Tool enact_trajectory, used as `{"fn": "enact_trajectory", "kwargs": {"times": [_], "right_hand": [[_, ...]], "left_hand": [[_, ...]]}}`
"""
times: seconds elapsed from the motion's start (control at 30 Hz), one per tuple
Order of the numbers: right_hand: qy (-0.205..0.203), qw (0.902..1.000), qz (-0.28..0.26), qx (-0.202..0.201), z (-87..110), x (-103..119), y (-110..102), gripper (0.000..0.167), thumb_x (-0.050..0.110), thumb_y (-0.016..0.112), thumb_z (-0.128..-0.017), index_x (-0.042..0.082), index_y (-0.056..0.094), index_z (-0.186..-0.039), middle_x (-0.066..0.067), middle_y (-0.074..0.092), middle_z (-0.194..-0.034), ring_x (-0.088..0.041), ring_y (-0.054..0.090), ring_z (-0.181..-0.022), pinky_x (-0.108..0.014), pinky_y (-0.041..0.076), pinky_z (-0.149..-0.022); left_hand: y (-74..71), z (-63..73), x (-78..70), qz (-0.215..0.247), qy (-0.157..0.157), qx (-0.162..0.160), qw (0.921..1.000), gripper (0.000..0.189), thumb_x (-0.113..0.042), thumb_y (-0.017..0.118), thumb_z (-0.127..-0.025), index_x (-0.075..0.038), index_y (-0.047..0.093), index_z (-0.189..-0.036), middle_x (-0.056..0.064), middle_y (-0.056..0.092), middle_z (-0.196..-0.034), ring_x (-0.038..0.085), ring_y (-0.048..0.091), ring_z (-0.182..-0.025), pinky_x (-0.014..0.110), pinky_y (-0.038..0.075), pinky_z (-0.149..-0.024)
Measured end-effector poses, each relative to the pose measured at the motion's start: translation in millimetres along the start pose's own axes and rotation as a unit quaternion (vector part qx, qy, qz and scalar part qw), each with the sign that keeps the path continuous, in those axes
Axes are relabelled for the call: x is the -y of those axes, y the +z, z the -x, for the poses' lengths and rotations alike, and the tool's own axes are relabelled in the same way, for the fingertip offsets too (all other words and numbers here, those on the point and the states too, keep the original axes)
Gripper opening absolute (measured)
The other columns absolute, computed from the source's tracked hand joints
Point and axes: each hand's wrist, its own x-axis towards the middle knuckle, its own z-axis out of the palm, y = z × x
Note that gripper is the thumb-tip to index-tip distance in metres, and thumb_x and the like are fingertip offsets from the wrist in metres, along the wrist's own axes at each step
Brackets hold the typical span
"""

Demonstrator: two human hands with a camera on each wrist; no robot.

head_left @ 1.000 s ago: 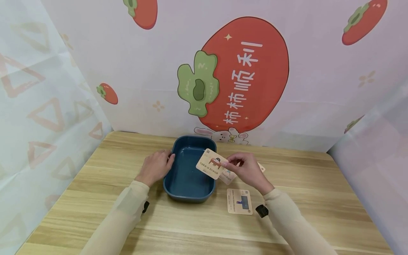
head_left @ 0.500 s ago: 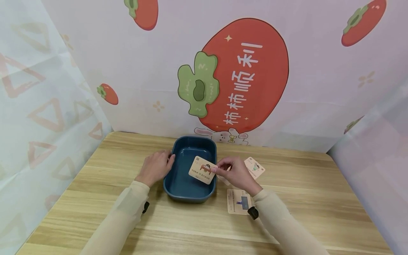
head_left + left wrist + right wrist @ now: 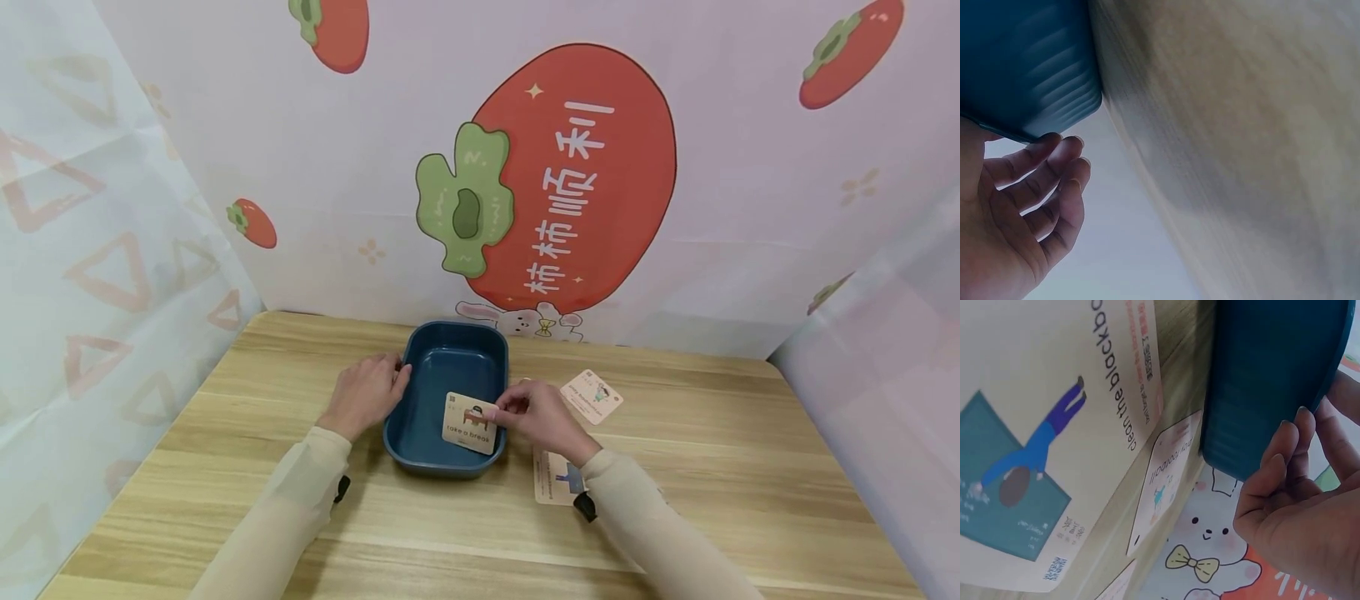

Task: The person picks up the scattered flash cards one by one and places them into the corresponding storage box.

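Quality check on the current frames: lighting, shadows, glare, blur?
Head: bright, soft light; "take a break" card title readable, smaller print isn't. Left wrist: dim, tabletop grain smeared with a broad soft shadow, pale sheen streaks on the blue tray. Right wrist: blackboard card large print clear, cut off by the frame edge.

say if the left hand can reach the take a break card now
Probably yes: the left hand holds the blue tray, with only its open inside between hand and card, though the right hand pinches the card's right edge.
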Motion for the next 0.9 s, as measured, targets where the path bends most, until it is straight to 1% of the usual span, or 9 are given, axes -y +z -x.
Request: {"fn": "enact_trajectory", "kwargs": {"times": [0.1, 0.3, 0.37, 0.53, 0.77, 0.9], "right_hand": [[0.004, 0.9999, 0.013, 0.004, -0.9, 1.9, 2.0, 0.009, 0.024, 0.080, -0.090, 0.018, 0.076, -0.084, 0.002, 0.058, -0.078, -0.018, 0.053, -0.076, -0.029, 0.045, -0.063], [0.006, 0.9989, 0.043, 0.015, -3.5, 4.4, 5.4, 0.007, 0.025, 0.080, -0.090, 0.018, 0.078, -0.088, 0.000, 0.054, -0.077, -0.018, 0.050, -0.077, -0.031, 0.040, -0.061], [0.011, 0.9985, 0.052, 0.013, -4.1, 4.8, 6.2, 0.009, 0.026, 0.080, -0.089, 0.017, 0.079, -0.091, 0.000, 0.054, -0.078, -0.018, 0.050, -0.077, -0.031, 0.040, -0.060], [0.024, 0.9976, 0.065, 0.004, -4.2, 5.5, 7.0, 0.020, 0.027, 0.081, -0.088, 0.015, 0.079, -0.104, 0.000, 0.054, -0.078, -0.018, 0.051, -0.075, -0.031, 0.040, -0.058], [0.011, 0.9973, 0.073, 0.001, -0.8, 6.5, 5.5, 0.024, 0.025, 0.079, -0.090, 0.013, 0.078, -0.111, 0.001, 0.053, -0.077, -0.018, 0.050, -0.071, -0.029, 0.037, -0.055], [0.001, 0.9972, 0.075, -0.002, 2.5, 7.1, 2.5, 0.025, 0.026, 0.079, -0.091, 0.013, 0.078, -0.112, 0.002, 0.054, -0.078, -0.017, 0.051, -0.072, -0.028, 0.040, -0.055]], "left_hand": [[-0.2, 0.4, 0.2, -0.001, 0.002, -0.003, 1.0000, 0.027, -0.027, 0.056, -0.104, -0.005, 0.063, -0.089, 0.002, 0.053, -0.070, 0.020, 0.052, -0.060, 0.034, 0.045, -0.053], [-0.2, 0.7, 0.2, 0.000, 0.002, -0.005, 1.0000, 0.028, -0.027, 0.056, -0.105, -0.007, 0.061, -0.085, 0.002, 0.051, -0.069, 0.020, 0.051, -0.059, 0.034, 0.043, -0.053], [0.0, 0.5, -0.3, 0.001, 0.002, -0.004, 1.0000, 0.028, -0.027, 0.055, -0.105, -0.008, 0.061, -0.085, 0.002, 0.051, -0.069, 0.020, 0.051, -0.060, 0.034, 0.043, -0.053], [0.3, 0.0, -1.1, -0.005, 0.007, -0.008, 0.9999, 0.029, -0.027, 0.056, -0.105, -0.007, 0.062, -0.085, 0.002, 0.052, -0.069, 0.021, 0.052, -0.061, 0.035, 0.045, -0.054], [-1.3, 0.9, -3.5, -0.034, 0.021, -0.027, 0.9988, 0.029, -0.026, 0.057, -0.104, -0.003, 0.066, -0.087, 0.008, 0.059, -0.073, 0.026, 0.059, -0.067, 0.040, 0.050, -0.057], [-1.7, 1.2, -3.9, -0.048, 0.028, -0.032, 0.9980, 0.030, -0.026, 0.057, -0.104, -0.001, 0.068, -0.093, 0.011, 0.063, -0.077, 0.029, 0.061, -0.071, 0.043, 0.053, -0.060]]}}
